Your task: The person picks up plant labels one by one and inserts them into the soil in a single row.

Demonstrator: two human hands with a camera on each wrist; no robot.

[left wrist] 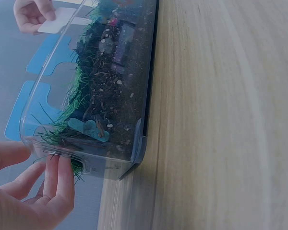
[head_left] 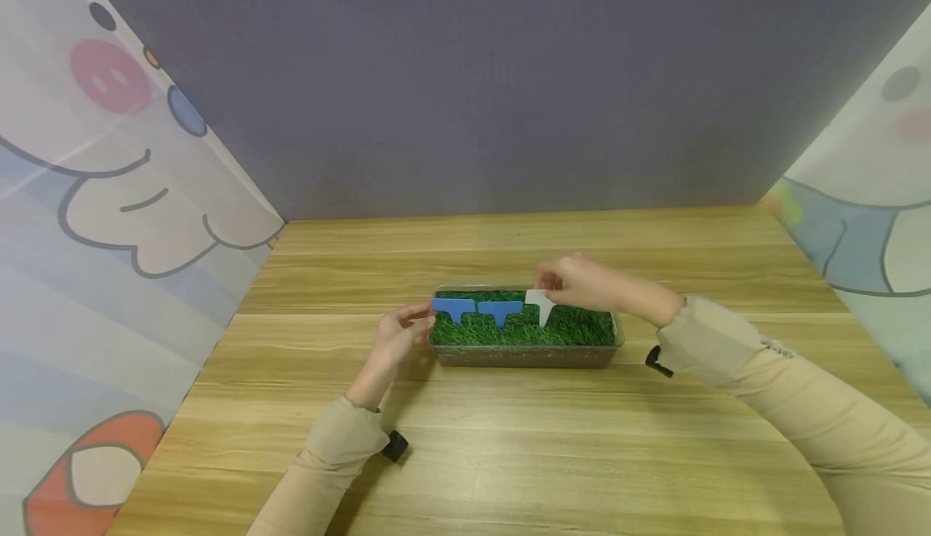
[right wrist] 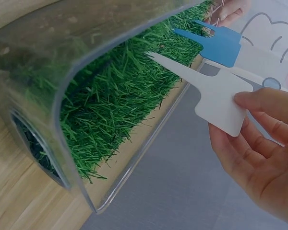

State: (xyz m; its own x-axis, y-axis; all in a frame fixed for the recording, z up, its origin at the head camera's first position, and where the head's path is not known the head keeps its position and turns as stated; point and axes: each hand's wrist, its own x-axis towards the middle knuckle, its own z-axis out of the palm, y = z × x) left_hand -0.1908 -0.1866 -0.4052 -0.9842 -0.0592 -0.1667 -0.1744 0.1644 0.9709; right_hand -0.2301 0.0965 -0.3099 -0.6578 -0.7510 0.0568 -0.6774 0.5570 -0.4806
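A clear plastic planter box [head_left: 524, 356] holds green grass [head_left: 575, 327] over dark soil [left wrist: 110, 86]. My right hand [head_left: 582, 281] pinches a white T-shaped plant label [right wrist: 223, 103] between thumb and fingers. The label's pointed stem tilts down, its tip right at the grass. Two blue plant labels [head_left: 455, 308] stand upright in the grass, to the left of the white one. At the box's left end, my left hand [left wrist: 38, 191] grips the end wall, fingertips at the cutout [left wrist: 62, 155] and thumb by the rim.
The box stands on a light wooden table [head_left: 509, 455]. A grey wall [head_left: 494, 83] rises behind it, with cartoon-printed panels [head_left: 109, 221] on both sides. A small teal piece [left wrist: 89, 129] shows against the soil through the box's side. Dark straps [head_left: 395, 445] hang at both cuffs.
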